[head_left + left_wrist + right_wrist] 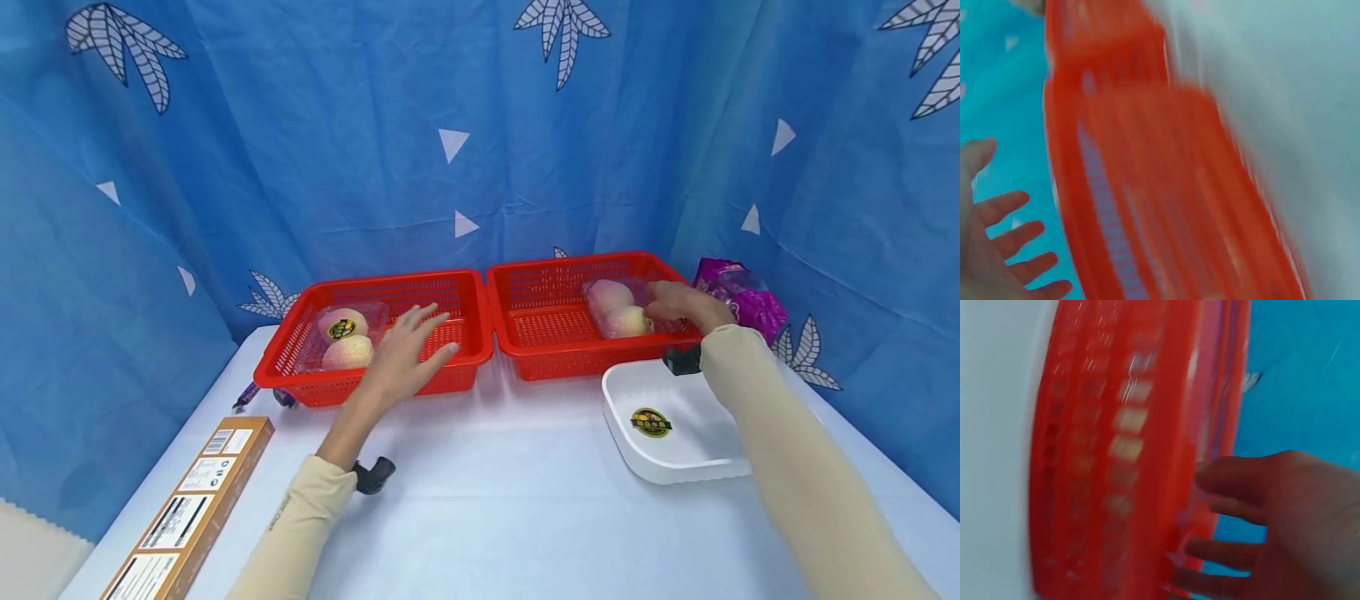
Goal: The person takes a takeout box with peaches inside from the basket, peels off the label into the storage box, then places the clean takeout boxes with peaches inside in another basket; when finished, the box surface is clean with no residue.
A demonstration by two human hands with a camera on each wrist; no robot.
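Observation:
My left hand [408,354] is over the right side of the left red basket [456,337], fingers spread and holding nothing. In that basket lies a clear plastic pack with pale round fruits [348,352], one bearing a black and gold sticker. At the right end of the right red basket [540,323], my right hand [681,304] reaches in over the rim beside a second pack of pale fruits [628,322]. The right wrist view shows its fingers [1225,553] extended and apart at the basket's edge, blurred by motion.
A white plastic tub [690,425] with a black and gold sticker stands under my right forearm. Behind it lies a shiny purple bag [750,304]. A long brown carton [198,492] with labels lies at the left, near purple wrapped pieces [251,394]. Blue curtain [375,150] closes the back.

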